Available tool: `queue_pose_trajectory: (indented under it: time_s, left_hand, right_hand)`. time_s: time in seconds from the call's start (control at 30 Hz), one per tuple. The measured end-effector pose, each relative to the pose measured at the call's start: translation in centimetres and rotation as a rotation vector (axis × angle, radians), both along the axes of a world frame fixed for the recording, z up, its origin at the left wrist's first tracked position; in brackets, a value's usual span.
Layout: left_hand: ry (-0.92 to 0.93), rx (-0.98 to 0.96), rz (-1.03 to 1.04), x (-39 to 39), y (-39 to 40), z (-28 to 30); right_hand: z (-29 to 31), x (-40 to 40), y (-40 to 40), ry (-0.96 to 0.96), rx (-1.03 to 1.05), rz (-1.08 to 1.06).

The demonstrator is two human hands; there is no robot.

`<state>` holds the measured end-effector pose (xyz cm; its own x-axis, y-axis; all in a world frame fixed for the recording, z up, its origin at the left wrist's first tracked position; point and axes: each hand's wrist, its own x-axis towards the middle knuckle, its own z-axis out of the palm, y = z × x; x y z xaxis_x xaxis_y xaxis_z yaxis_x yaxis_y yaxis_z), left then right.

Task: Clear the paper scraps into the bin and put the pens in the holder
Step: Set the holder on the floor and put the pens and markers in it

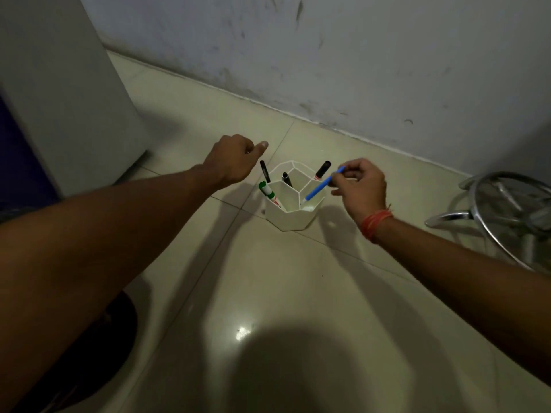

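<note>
A white faceted pen holder point(293, 217) with several compartments stands on the tiled floor near the wall. In it are a green-capped marker point(266, 189), a black pen point(264, 170), a second black pen point(286, 179) and a black-capped marker point(322, 169). My right hand point(362, 190) pinches a blue pen point(323, 184) by its upper end, with the tip slanting down over the holder's right compartment. My left hand point(235, 162) hovers just left of the holder, fingers curled, thumb out, nothing visible in it. No paper scraps or bin are in view.
A grey cabinet or box point(59, 93) stands at the left against the stained wall point(328, 55). A chrome stool base point(507, 210) lies at the right edge. A dark round object point(98, 353) sits on the floor under my left arm.
</note>
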<state>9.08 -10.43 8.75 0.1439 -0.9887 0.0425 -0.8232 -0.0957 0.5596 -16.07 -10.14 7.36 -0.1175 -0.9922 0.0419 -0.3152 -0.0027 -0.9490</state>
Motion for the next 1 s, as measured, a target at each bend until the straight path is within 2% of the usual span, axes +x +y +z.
queue_pose_trajectory:
  time_s: [0.1,0.2,0.23,0.33,0.4,0.43,0.53,0.6,0.7,0.87,1.0]
  left_hand:
    - [-0.101,0.009,-0.056,0.1,0.5,0.1]
    - [-0.144,0.001,-0.079,0.3,0.9,0.3]
    - [-0.146,-0.007,-0.076,0.5,0.8,0.2]
    - [-0.199,-0.026,-0.032,1.0,0.7,-0.4]
    - [-0.220,-0.035,0.001,1.2,0.7,-1.2]
    - [-0.227,-0.031,0.016,1.3,0.9,-1.6]
    - [-0.235,0.003,0.078,1.6,0.9,-2.5]
    - [-0.231,0.033,0.117,1.8,0.8,-2.8]
    - [-0.178,0.067,0.157,1.6,0.7,-3.3]
    - [-0.053,0.213,0.212,1.0,1.3,-5.7]
    - [0.140,0.226,0.317,0.2,2.7,-7.3]
  right_hand:
    - [-1.3,0.3,0.1,0.099,0.123,0.029]
    - [-1.4,0.4,0.6,0.161,0.126,0.045]
    - [-1.3,0.3,0.9,0.259,0.074,0.086]
    - [-1.1,-0.2,2.5,0.905,-0.368,0.305]
    - [-1.6,0.3,3.6,1.080,-0.534,0.412]
    - [-2.1,0.8,4.3,1.086,-0.496,0.426]
    - [-3.3,2.7,4.9,1.042,-0.203,0.401]
    - [-3.6,3.5,4.1,1.018,-0.109,0.355]
    - [-3.8,4.3,2.5,0.877,0.008,0.297]
    - [-5.3,4.7,1.7,0.596,-0.078,0.308]
    - [-4.3,4.5,1.2,0.564,-0.133,0.315]
